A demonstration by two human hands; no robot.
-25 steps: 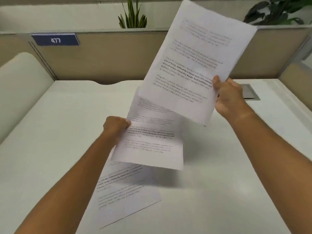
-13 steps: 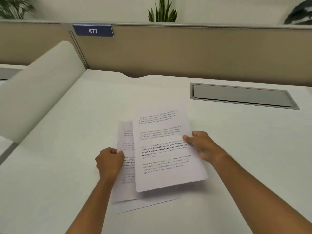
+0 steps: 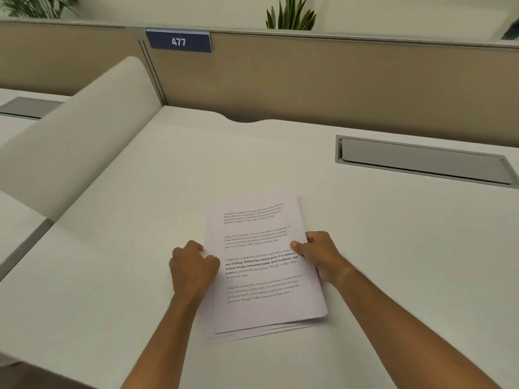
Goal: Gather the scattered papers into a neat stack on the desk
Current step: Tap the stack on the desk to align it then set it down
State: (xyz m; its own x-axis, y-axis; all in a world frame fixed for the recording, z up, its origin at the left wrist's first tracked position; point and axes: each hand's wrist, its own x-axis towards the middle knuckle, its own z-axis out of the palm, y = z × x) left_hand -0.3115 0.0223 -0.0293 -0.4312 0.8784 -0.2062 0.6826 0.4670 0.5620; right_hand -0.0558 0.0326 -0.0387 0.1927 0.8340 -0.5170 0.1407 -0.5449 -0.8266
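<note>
paper stack (image 3: pixel 261 270): flat on white surface (image 3: pixel 393 248), between the hands, lower edges uneven | left hand (image 3: pixel 192 269): fingers curled, gripping stack's left edge | right hand (image 3: pixel 320 255): pinching right edge

place: open-plan office | white desk (image 3: pixel 140 248) fenced by tan cubicle partitions (image 3: pixel 337 82) | blue number plate "477" (image 3: pixel 178 41) on the partition | grey cable hatch (image 3: pixel 424 161) set into the desktop | potted plants (image 3: pixel 290 13) behind the partition | printed papers (image 3: pixel 261 265) on the desk
</note>
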